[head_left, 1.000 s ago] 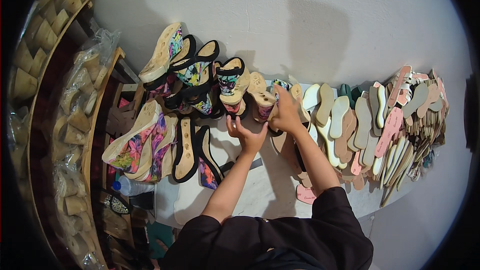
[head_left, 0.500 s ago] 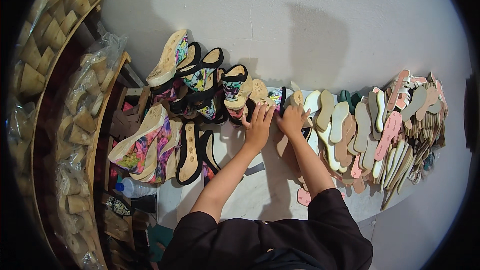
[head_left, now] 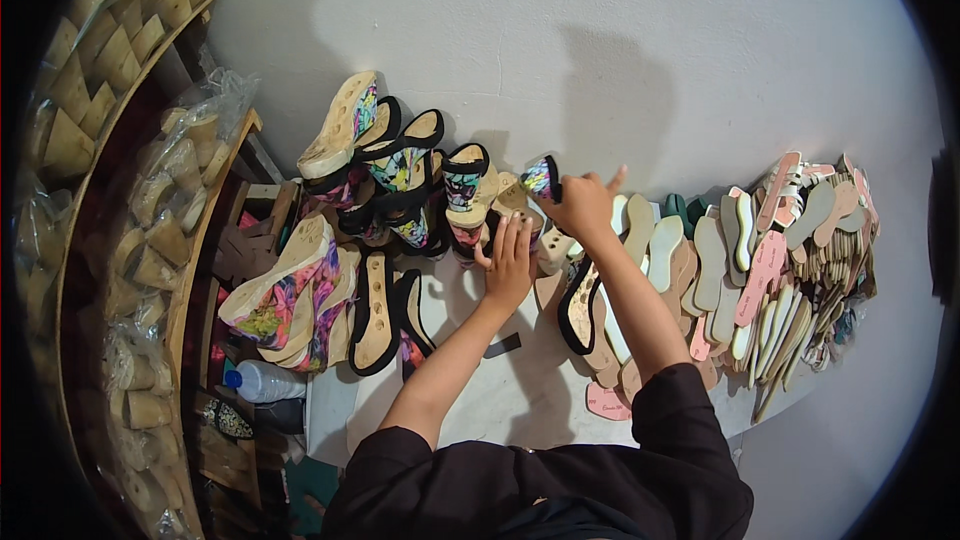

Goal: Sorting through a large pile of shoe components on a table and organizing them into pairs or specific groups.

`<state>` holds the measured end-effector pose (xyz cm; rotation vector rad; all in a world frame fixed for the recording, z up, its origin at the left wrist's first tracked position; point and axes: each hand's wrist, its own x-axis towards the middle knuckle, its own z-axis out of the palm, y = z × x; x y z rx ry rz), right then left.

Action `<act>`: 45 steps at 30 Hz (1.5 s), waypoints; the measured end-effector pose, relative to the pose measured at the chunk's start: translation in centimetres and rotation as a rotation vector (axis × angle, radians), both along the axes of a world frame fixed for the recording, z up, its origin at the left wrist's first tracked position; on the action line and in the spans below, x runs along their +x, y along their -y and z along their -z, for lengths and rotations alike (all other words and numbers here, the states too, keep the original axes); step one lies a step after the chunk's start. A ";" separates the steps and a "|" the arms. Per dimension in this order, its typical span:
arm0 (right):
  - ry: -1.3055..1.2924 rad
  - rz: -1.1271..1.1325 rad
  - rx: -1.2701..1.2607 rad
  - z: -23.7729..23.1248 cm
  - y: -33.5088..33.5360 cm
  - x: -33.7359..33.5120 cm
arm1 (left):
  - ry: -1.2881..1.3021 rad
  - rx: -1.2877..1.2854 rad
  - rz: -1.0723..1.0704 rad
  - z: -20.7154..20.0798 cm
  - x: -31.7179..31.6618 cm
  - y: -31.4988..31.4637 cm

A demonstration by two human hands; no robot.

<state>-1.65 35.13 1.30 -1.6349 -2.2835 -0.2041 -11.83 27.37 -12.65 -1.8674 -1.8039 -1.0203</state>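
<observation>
My right hand (head_left: 588, 208) is raised near the wall, gripping a black-edged wedge sole (head_left: 541, 180) with a bright multicoloured covering by its end. One finger sticks out to the right, and the hand hides part of this sole. My left hand (head_left: 510, 265) lies with fingers stretched over a beige wedge sole (head_left: 512, 192), the thumb apart. Just left of it stands another patterned wedge sole (head_left: 466, 180) with a black rim. Under my right forearm is a black-rimmed sole (head_left: 578, 315), partly covered by the arm.
More patterned wedges (head_left: 405, 160) cluster on the left of the white table (head_left: 470, 410). Flat insoles (head_left: 708, 260) pile up on the right. At far left, shelves hold bagged wooden heels (head_left: 150, 355); a plastic bottle (head_left: 268, 381) lies beside the table. A wall (head_left: 480, 40) backs it.
My right hand has lifted up toward the wall with the patterned wedge sole. My left hand has shifted slightly down. A black-rimmed sole under my right forearm now shows more fully.
</observation>
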 end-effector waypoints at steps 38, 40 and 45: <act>-0.651 -0.402 -0.461 2.4 -0.8 3.3 | 0.212 0.091 -0.038 0.0 -1.4 0.0; -0.683 -0.293 -0.355 4.2 0.6 5.8 | 0.168 0.112 -0.010 -0.4 -1.4 0.1; -0.162 -0.146 -0.348 11.5 11.8 7.2 | 0.089 0.075 0.033 -1.8 -2.3 -0.1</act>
